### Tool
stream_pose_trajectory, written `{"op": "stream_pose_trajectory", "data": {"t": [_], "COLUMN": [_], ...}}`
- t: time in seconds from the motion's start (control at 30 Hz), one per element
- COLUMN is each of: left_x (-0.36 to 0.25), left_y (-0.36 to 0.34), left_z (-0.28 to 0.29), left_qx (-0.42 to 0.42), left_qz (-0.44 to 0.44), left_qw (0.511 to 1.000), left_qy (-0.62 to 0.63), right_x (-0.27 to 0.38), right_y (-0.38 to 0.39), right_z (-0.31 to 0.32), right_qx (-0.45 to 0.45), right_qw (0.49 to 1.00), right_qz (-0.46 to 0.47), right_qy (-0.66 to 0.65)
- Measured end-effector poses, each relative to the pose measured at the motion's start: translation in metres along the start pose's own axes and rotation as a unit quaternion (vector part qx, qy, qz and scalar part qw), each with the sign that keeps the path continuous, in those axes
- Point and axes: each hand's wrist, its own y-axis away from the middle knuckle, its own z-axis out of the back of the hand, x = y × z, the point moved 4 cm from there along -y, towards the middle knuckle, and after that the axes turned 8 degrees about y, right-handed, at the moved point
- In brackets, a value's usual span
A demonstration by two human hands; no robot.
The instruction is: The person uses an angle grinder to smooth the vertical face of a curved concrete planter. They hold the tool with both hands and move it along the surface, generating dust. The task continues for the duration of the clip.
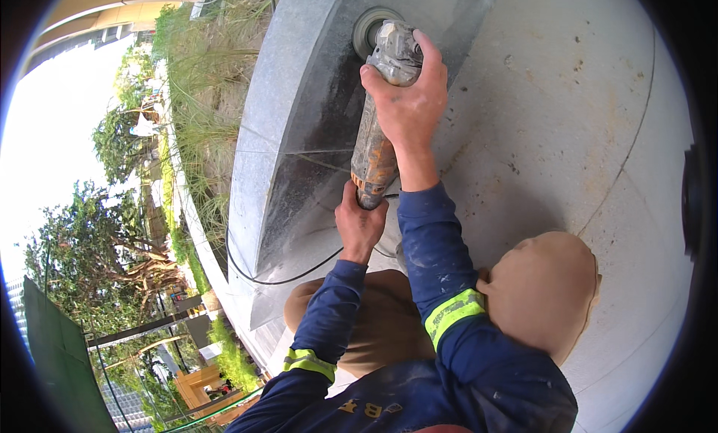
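Holding a grinder point(374, 145) by its rear end, the left hand point(360, 222) is curled around it; the right hand point(410, 96) clasps its head, thumb spread; the disc point(366, 35) sits against a grey stone ledge point(278, 74), beyond which a planting bed point(250, 40) holds long grass point(196, 81)

Grinder point(373, 147) grey, orange; sleeves point(431, 238) navy, yellow-silver bands point(454, 313); trousers point(542, 295) tan; cord point(281, 283) black.

**Head-worn fisheye, facing down**

From the wearer's head, the left lens looks down past the navy shirt point(407, 392) — near the left hand point(361, 223), right hand point(413, 100) and angle grinder point(373, 150) — its curved field reaching farther trees point(82, 257) at left.
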Motion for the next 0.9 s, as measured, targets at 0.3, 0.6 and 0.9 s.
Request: {"op": "stream_pose_trajectory", "data": {"t": [0.3,0.6,0.9], "left_x": [-0.001,-0.002,0.015], "left_y": [0.002,0.003,0.010], "left_z": [-0.003,-0.001,0.022], "left_qx": [0.020,0.000,0.004], "left_qz": [0.029,0.004,-0.005], "left_qw": [0.999,1.000,1.000], "left_qy": [-0.040,0.008,-0.017], "right_x": [-0.010,-0.006,-0.004], "right_y": [-0.003,-0.001,0.024], "right_z": [0.003,0.002,0.001], "right_qx": [0.041,0.037,0.040], "right_qw": [0.996,0.998,0.994], "right_qz": [-0.075,-0.056,-0.075], "right_qy": [-0.017,-0.001,-0.062]}}
